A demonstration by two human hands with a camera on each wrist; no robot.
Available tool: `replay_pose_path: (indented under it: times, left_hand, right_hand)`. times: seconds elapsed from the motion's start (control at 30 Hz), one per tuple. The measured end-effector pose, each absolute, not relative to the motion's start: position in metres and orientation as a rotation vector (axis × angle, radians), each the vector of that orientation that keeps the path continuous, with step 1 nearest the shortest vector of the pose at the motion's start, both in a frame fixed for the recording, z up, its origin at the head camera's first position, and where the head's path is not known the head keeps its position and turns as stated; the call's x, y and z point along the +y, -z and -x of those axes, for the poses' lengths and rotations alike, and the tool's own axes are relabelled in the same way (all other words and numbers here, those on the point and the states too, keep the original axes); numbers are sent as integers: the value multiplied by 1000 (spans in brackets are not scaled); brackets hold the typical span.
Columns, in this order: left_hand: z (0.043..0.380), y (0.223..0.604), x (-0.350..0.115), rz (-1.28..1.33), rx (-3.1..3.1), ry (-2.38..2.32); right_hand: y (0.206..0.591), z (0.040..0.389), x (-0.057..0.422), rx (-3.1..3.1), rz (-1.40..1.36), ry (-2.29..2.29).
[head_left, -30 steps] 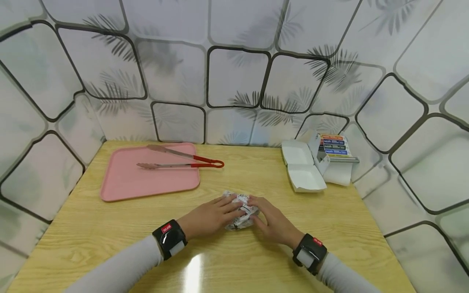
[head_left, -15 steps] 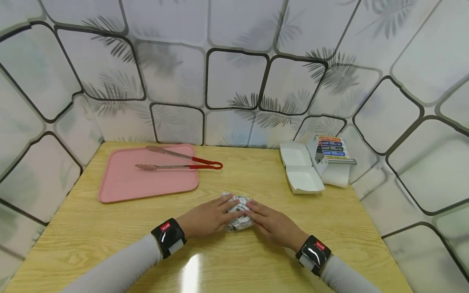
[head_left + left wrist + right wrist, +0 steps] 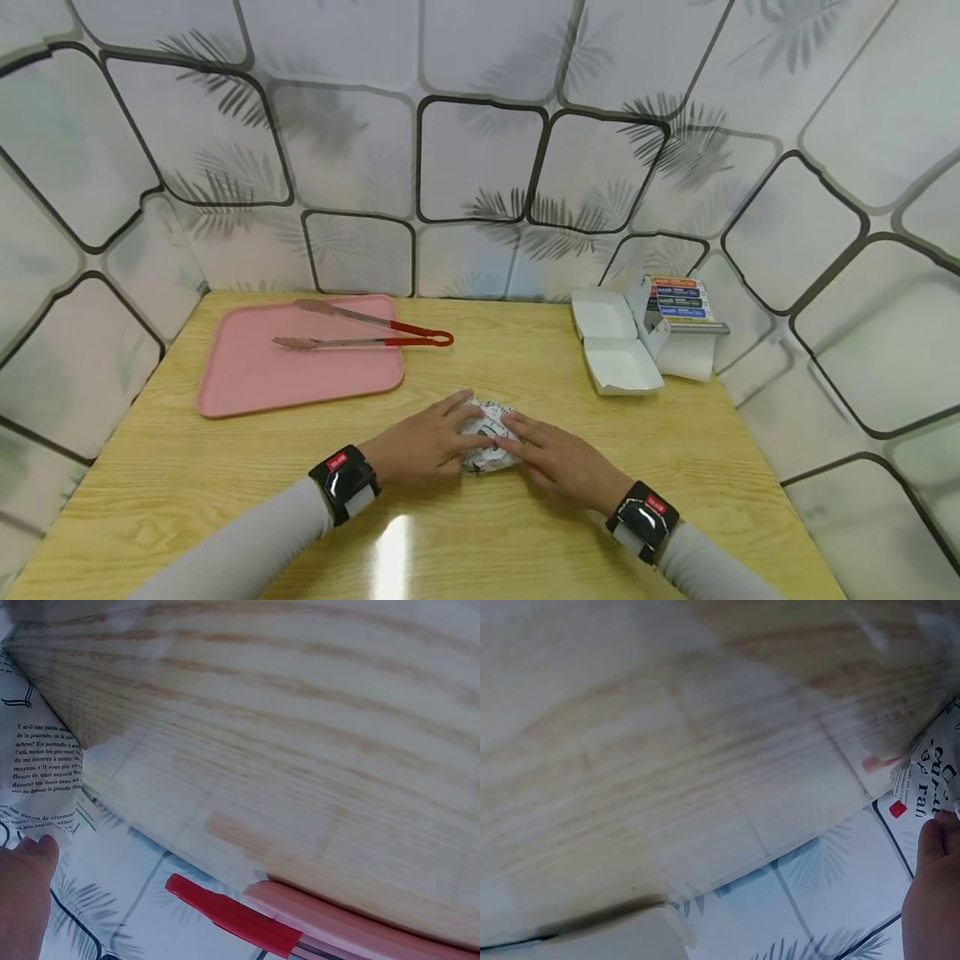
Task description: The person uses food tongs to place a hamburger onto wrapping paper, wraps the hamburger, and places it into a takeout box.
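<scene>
A small bundle wrapped in white printed paper (image 3: 489, 427) lies on the wooden table between both hands in the head view. My left hand (image 3: 423, 442) rests on its left side with spread, mostly straight fingers. From the right, my right hand (image 3: 558, 458) lays straight fingers on the bundle's top and near side. Dark printed text shows on the paper (image 3: 45, 761) in the left wrist view, with fingertips at its edge. The right wrist view shows larger lettering on the paper (image 3: 930, 772) above the fingers. What the paper wraps is hidden, as is part of its surface.
A pink tray (image 3: 247, 367) stands at the back left, with red-handled tongs (image 3: 408, 340) lying across it. At the back right are an opened white takeaway box (image 3: 618, 365) and a dispenser with a coloured label (image 3: 678, 300). A patterned wall borders the table.
My right hand's fingers have come further over the top of the bundle and straightened. The left hand's fingers have shifted slightly and spread. The bundle stays in nearly the same spot.
</scene>
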State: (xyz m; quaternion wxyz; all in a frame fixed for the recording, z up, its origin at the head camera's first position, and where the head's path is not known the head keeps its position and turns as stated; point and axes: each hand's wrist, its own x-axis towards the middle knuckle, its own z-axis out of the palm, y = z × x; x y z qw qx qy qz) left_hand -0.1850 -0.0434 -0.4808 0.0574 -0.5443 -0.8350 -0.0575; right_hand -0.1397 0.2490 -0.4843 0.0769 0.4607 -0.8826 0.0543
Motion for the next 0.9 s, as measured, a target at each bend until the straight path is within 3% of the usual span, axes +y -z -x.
replay_pose_path:
  times: [0.9]
  left_hand:
    - [186,479,-48,1595,-2733,368]
  right_hand:
    - [488,144,250,-2750,-1381,-135]
